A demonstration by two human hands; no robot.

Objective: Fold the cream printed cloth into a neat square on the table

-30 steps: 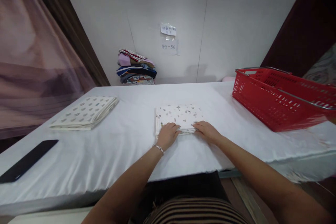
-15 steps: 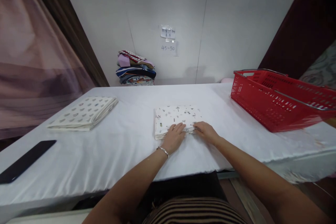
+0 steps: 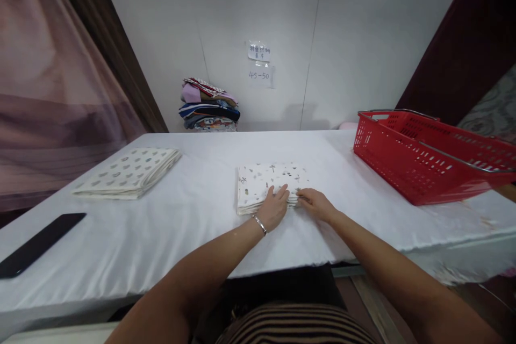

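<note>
A white printed cloth point(image 3: 258, 183), folded into a flat rectangle, lies in the middle of the white-covered table. On its near edge rests my left hand point(image 3: 274, 208), fingers spread over the top layers; a silver bracelet circles that wrist. My right hand point(image 3: 316, 204) grips the near right corner of the same cloth between thumb and fingers. Layered folds show along the cloth's front edge, partly covered by both hands. To the left sits another folded cloth point(image 3: 129, 172), cream with small grey motifs, apart from my hands.
A red plastic basket point(image 3: 403, 164) with metal handles stands on the table's right side. A black flat object point(image 3: 40, 244) lies at the left front. Behind the table rises a stack of folded fabrics point(image 3: 209, 107), and paper signs point(image 3: 260, 64) hang on the wall.
My left hand has slid slightly right along the cloth's near edge, closer to my right hand, and its fingers are more spread. The right hand keeps its hold at the corner.
</note>
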